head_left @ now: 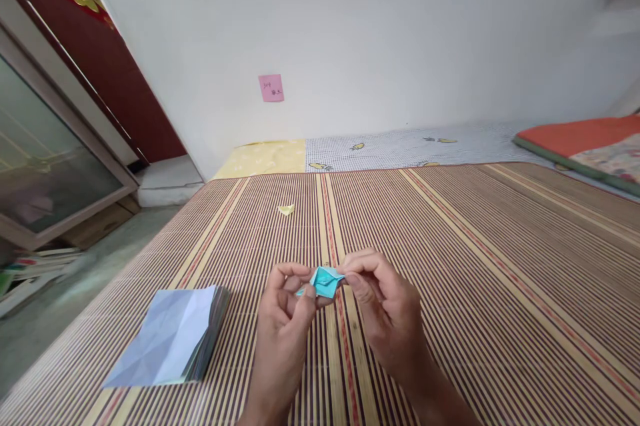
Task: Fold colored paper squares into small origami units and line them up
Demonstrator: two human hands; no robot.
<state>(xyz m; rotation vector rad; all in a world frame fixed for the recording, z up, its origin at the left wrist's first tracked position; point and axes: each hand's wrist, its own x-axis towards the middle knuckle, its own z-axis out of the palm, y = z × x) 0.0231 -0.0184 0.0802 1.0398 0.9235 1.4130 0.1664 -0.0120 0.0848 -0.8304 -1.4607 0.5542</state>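
We are pinching a small folded blue paper [324, 281] between left hand [283, 319] and right hand [387, 309] above a striped bamboo mat [500, 266], paper stack [173, 336] lying left, white wall [350, 26] standing behind.

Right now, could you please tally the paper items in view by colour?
Turquoise folded paper piece: 1
Yellow folded paper piece: 1
Pink square paper note: 1
Pale blue stack of paper sheets: 1
Total: 4
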